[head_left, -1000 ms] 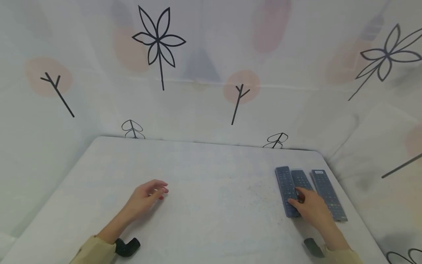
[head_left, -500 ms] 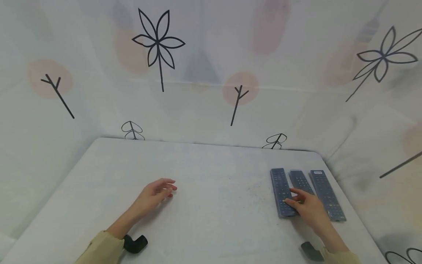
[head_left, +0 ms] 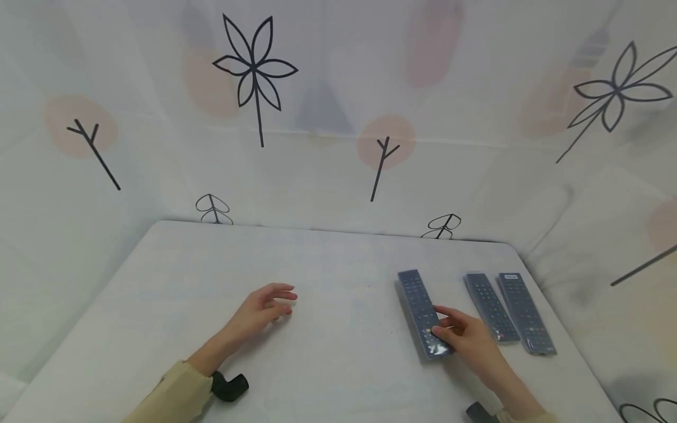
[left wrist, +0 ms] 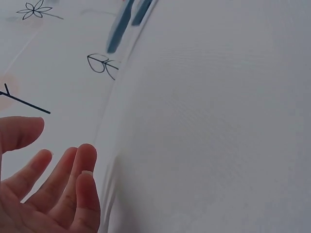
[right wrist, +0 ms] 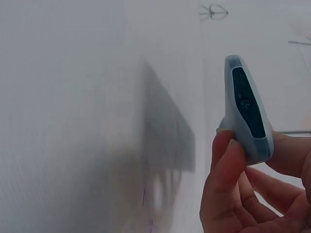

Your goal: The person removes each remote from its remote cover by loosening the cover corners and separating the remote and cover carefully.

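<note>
The remote point(head_left: 421, 311), right of centre in the head view, is pinched between thumb and fingers of the right hand point(head_left: 469, 339), above the surface point(head_left: 338, 370). A second remote point(head_left: 492, 308) and third remote point(head_left: 526, 312) lie farther right. The left hand point(head_left: 259, 312), left of centre, is empty, fingers loosely apart.

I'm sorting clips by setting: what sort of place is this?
Perhaps a staged recording corner, though I can't be sure: a white table, a pale flower-printed backdrop behind and beside it, and a remote control held in the right hand.
</note>
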Demonstrator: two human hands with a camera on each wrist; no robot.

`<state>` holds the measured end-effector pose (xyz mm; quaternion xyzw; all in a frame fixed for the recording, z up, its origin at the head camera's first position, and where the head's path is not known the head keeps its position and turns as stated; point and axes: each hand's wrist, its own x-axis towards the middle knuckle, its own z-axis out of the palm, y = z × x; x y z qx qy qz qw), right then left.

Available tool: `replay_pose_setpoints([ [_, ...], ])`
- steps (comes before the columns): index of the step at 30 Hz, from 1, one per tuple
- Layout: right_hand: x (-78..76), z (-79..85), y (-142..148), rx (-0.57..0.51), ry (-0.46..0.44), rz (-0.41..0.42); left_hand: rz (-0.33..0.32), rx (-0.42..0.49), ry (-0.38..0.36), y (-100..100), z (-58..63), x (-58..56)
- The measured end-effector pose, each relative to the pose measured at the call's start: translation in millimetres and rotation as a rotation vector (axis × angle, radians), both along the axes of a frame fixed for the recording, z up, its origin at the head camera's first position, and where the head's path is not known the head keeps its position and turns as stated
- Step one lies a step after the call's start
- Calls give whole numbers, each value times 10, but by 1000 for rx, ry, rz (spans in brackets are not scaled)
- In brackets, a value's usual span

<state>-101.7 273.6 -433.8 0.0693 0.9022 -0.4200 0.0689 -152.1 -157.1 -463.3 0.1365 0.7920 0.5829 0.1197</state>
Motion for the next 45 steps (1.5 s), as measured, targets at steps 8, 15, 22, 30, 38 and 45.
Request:
replay_pose_setpoints([
  [8, 127, 63, -242, -143, 12, 81, -41, 46, -5, 128, 12, 5],
  [15, 191, 82, -367, -280, 3, 210, -29, 12, 6, 200, 54, -4],
  [22, 263, 95, -496, -338, 9, 341, -40, 42, -19, 294, 84, -11],
  [30, 313, 129, -666, -378, -15, 362, -85, 108, -33, 458, 145, 36],
  [38, 346, 169, -809, -399, -71, 354, -135, 133, 15, 561, 194, 80],
  [45, 351, 162, -858, -415, -66, 374, -96, 134, 70, 576, 185, 94],
])
